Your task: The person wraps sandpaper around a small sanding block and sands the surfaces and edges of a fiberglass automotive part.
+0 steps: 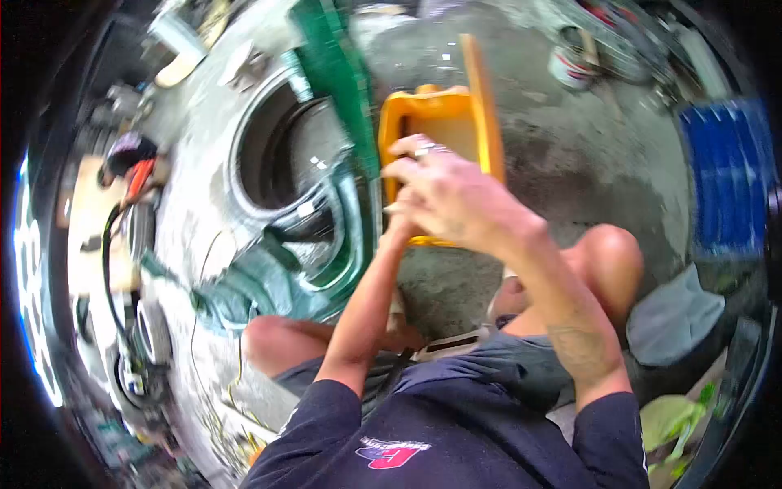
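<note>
A yellow plastic piece (488, 122) with a hollow frame shape and a long raised edge stands on the floor in front of me. My right hand (444, 183) is over its near part, blurred by motion, its fingers bent and apart, with a ring on one of them. Nothing shows between those fingers. Just below and left of it, my left hand (399, 222) reaches in close to the yellow piece. Its fingers are mostly hidden behind my right hand, so what it holds cannot be made out.
To the left lie a tire (244, 167), a long green panel (334, 77) and crumpled green plastic (252, 281). A person (134, 163) works at the far left. On the right are a white bucket (570, 69), a blue ribbed panel (727, 179) and a grey bag (676, 318).
</note>
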Tool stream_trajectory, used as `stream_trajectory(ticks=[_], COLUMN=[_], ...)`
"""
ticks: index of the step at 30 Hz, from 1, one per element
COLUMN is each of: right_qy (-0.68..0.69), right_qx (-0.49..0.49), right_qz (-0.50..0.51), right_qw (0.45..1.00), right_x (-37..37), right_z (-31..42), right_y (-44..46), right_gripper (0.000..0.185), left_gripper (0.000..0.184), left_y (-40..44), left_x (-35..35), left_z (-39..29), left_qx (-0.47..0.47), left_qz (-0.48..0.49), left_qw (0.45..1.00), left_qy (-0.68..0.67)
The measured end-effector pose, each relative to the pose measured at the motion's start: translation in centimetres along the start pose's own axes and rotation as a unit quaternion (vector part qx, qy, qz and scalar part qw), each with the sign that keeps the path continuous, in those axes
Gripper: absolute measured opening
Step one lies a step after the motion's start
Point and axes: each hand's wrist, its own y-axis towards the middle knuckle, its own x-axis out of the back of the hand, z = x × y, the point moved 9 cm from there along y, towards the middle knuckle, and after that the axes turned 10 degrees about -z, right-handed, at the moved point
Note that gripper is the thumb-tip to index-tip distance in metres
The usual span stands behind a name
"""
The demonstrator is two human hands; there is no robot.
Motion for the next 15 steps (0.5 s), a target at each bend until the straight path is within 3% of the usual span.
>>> stream_trajectory(ticks=[1, 6, 7, 11, 13, 14, 15], right_qy=[-0.018, -0.06, -0.059, -0.057, -0.076, -0.077, -0.072], right_qx=[0.033, -0.017, -0.01, -0.032, -0.135, -0.129, -0.215], right_qz=[-0.032, 0.016, 0.022, 0.083, 0.083, 0.089, 0.038], right_qw=[0.999, 0.998, 0.998, 0.994, 0.985, 0.985, 0.973], right_x=[-0.2, -3.7, -4.9, -11.9, -15.6, -17.9, -19.1], right_z=[0.4, -0.5, -0.5, -3.9, -8.8, -10.4, -13.7], right_y=[0.1, -0.1, 0.0, -1.5, -2.3, -2.7, -3.3], right_gripper=[0.035, 0.034, 0.034, 0.042, 0.051, 0.051, 0.061], left_gripper=[0.021, 0.021, 0.018, 0.018, 0.02, 0.02, 0.02], left_y=[-0.2, -4.7, -5.8, -8.1, -8.1, -8.1, -8.2], left_x=[1.2, 10.1, 11.9, 15.5, 15.3, 15.2, 14.9], left_z=[0.3, 2.7, 3.2, 5.3, 5.7, 5.3, 5.2], left_qx=[0.022, 0.209, 0.205, 0.194, 0.191, 0.183, 0.171], left_qz=[-0.026, -0.192, -0.201, -0.244, -0.214, -0.211, -0.201], left_qw=[0.999, 0.953, 0.958, 0.948, 0.954, 0.955, 0.952], left_qy=[-0.035, -0.109, -0.024, 0.064, 0.091, 0.103, 0.152])
